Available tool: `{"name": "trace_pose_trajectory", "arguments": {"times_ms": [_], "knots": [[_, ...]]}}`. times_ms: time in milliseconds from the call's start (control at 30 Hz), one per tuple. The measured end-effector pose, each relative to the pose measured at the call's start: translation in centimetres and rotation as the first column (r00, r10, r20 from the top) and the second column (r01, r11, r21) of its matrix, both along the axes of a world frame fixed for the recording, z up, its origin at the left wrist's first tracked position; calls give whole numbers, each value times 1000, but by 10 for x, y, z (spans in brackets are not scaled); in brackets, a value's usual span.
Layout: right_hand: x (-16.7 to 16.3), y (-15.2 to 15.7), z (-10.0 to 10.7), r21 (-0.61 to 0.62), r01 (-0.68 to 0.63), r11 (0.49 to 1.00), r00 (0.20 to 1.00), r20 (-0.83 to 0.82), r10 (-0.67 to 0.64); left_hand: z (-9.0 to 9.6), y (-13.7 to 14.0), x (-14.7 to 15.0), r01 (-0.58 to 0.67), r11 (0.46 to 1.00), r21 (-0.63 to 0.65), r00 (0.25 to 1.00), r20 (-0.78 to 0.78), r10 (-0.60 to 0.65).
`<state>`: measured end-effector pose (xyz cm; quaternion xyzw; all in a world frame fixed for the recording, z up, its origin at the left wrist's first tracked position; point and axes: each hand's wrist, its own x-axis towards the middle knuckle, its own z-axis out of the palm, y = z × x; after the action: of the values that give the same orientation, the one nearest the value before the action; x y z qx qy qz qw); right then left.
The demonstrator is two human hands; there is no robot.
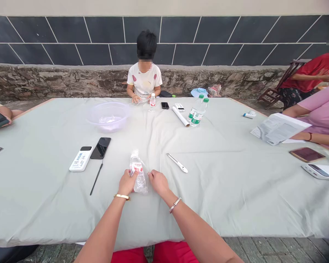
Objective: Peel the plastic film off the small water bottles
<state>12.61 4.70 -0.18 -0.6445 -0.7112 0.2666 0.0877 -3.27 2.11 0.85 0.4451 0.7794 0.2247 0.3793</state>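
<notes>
A small clear plastic bottle (pixel 137 167) with a red-and-white label and white cap stands slightly tilted on the table in front of me, with clear film around it. My left hand (pixel 128 181) grips its lower left side, thumb across the label. Just to the right of the bottle, my right hand (pixel 158 181) pinches the edge of the clear plastic film (pixel 144 165), pulled out from the bottle's side. A white utility knife (pixel 177 163) lies on the cloth beyond my right hand.
Left lie a white power bank (pixel 81 159) and a black phone (pixel 101 148). Farther back stand a translucent basin (pixel 108 116), another small bottle (pixel 152 103), two green-capped bottles (pixel 197 113) and a white roll (pixel 181 115). A person (pixel 144 78) sits opposite; others sit at both sides.
</notes>
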Motion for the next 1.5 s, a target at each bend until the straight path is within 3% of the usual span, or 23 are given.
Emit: {"name": "trace_pose_trajectory", "arguments": {"times_ms": [200, 367, 467, 567, 667, 733, 833, 1067, 1233, 1333, 1400, 1500], "knots": [[11, -4, 6, -10, -19, 1000, 995, 95, 20, 20, -8, -9, 101, 995, -5, 944, -314, -97], [13, -4, 8, -35, -32, 999, 986, 165, 37, 23, -9, 10, 184, 979, 86, 933, -330, -147], [17, -4, 10, -26, -34, 999, 984, 174, 38, 21, -8, 22, 228, 971, 71, 928, -319, -194], [21, -12, 16, 128, -87, 988, 989, 131, 70, 21, -6, 24, 248, 968, 24, 915, -335, -226], [23, -26, 19, 352, -319, 880, 943, 26, 331, 20, -6, 19, 263, 964, 31, 909, -342, -237], [22, -35, 19, 389, -475, 789, 852, -20, 523, 19, -6, 15, 263, 964, 35, 915, -327, -237], [22, -44, 14, 331, -612, 718, 755, -26, 655, 18, -7, 12, 253, 967, 30, 932, -277, -235], [42, -40, 8, 165, -775, 610, 629, 116, 768, 14, -8, 4, 251, 965, 72, 946, -228, -229], [56, -39, 29, 51, -766, 640, 640, 147, 754, 13, -12, -8, 168, 981, 95, 961, -236, -142], [46, -39, 48, 28, -705, 708, 707, 106, 699, 14, -16, -8, 177, 978, 106, 966, -207, -153], [28, -35, 54, 153, -578, 802, 808, -29, 588, 14, -16, -3, 177, 978, 115, 965, -218, -149], [-8, -17, 47, 332, -194, 923, 900, -315, 302, 12, -16, 7, 168, 979, 119, 960, -246, -135]]}}
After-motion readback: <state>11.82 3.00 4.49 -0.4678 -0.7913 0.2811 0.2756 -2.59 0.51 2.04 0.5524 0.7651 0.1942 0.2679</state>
